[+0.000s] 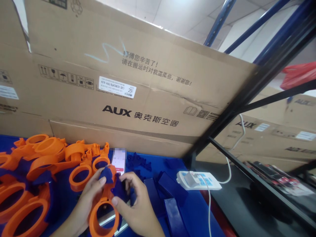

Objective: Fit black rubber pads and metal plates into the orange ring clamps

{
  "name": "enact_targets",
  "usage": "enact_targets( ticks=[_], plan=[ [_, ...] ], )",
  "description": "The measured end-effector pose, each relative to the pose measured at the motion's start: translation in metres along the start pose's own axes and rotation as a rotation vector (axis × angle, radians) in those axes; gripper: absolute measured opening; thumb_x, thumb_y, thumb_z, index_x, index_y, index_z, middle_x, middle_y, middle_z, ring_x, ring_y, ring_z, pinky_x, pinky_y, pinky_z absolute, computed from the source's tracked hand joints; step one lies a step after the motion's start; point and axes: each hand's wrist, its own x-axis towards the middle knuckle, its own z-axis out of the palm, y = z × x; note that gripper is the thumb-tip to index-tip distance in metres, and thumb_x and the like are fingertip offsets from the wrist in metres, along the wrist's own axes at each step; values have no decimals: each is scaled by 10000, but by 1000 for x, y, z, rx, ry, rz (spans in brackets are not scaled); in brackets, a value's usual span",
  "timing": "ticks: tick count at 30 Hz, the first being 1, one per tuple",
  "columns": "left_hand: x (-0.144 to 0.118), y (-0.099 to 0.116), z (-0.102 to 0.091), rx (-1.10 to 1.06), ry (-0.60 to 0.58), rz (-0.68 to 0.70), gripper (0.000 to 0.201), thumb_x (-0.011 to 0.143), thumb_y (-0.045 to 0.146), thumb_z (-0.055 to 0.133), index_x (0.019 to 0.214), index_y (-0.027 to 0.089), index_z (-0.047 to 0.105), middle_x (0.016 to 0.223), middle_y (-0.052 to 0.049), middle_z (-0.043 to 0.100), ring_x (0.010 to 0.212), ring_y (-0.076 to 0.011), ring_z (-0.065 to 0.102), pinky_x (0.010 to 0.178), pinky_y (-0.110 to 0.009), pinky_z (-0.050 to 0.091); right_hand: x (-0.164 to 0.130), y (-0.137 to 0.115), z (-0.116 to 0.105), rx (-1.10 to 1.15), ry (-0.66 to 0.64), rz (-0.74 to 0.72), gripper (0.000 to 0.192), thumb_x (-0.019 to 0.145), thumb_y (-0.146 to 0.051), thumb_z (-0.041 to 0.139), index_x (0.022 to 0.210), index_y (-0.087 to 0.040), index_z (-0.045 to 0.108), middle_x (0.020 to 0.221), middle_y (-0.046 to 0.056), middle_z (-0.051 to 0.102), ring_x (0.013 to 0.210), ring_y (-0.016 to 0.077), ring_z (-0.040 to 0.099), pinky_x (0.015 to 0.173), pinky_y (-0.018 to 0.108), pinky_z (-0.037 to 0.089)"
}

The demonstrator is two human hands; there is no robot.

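Note:
Low in the middle of the head view, an orange plastic ring part is between my two hands, its round ring pointing down. My left hand grips its upper left side, the thumb lying on a dark blue piece at the top. From the other side my right hand pinches a second dark blue plastic piece against the orange part, thumb and fingers bent around it. My palms hide some of the contact, so I cannot tell how firmly the pieces are joined.
Several orange ring parts with blue pieces pile up at left. Dark blue plastic pieces lie at right on the blue surface. A phone leans behind my hands. Further right are a white power strip and a metal rack post; a large cardboard box stands behind.

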Motion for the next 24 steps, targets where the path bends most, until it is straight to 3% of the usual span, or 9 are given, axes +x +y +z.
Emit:
enact_targets(
  ticks=[4, 7, 13, 20, 24],
  plan=[
    [-2, -2, -2, 78, -4, 95, 705, 711, 311, 897, 1369, 306, 643, 1297, -49, 767, 1279, -310, 650, 958, -312, 578, 1, 1, 1, 5, 40, -4, 367, 839, -277, 774, 1179, -257, 637, 1096, 54, 694, 979, 231, 653, 879, 361, 544],
    [-7, 0, 1, 92, -12, 130, 689, 711, 332, 896, 1358, 311, 659, 1303, -49, 761, 1265, -324, 653, 981, -331, 570, 0, 5, 4, 31, 41, 8, 337, 886, -291, 739, 1198, -246, 619, 1121, 68, 704, 1023, 238, 671, 916, 370, 547],
    [-6, -2, -2, 51, -54, 93, 599, 797, 338, 842, 1355, 294, 629, 1368, -65, 715, 1393, -330, 550, 1109, -402, 485, -1, 11, 8, 87, 37, 65, 339, 907, -346, 726, 1203, -244, 597, 1119, 77, 704, 996, 236, 682, 864, 365, 570],
    [-8, 0, 1, 89, -30, 110, 587, 784, 361, 856, 1332, 310, 652, 1344, -46, 736, 1360, -306, 583, 1059, -337, 518, -2, 10, 8, 87, 7, 74, 356, 897, -327, 733, 1210, -251, 583, 1111, 73, 701, 994, 239, 681, 830, 360, 572],
    [-7, -1, 0, 92, -14, 104, 646, 785, 372, 854, 1383, 294, 622, 1333, -71, 740, 1327, -326, 611, 1058, -371, 524, -2, 9, 8, 75, 14, 95, 333, 902, -311, 725, 1193, -248, 576, 1082, 65, 705, 933, 226, 693, 776, 340, 577]
  ],
)
